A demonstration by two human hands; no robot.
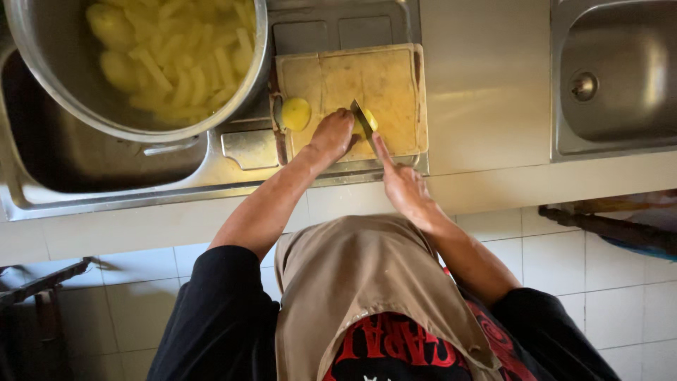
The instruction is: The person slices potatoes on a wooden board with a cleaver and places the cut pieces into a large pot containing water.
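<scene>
Head view shows our left hand (331, 134) pressed on a firm, wet-slick peeled potato piece (369, 118) on the cutting board (395, 77), our right hand (403, 187) gripping the knife (361, 118) above it.

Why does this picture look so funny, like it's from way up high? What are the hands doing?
The camera sits on a person's head and looks straight down, so you see their arms and clothes from above. There is no machine here, just two bare hands. The left hand presses on a yellow potato piece lying on a worn cutting board. The right hand holds a knife against that piece. Another peeled potato half waits at the board's left edge. A big metal pot holds cut potato strips in water. A steel sink is on the right.
</scene>
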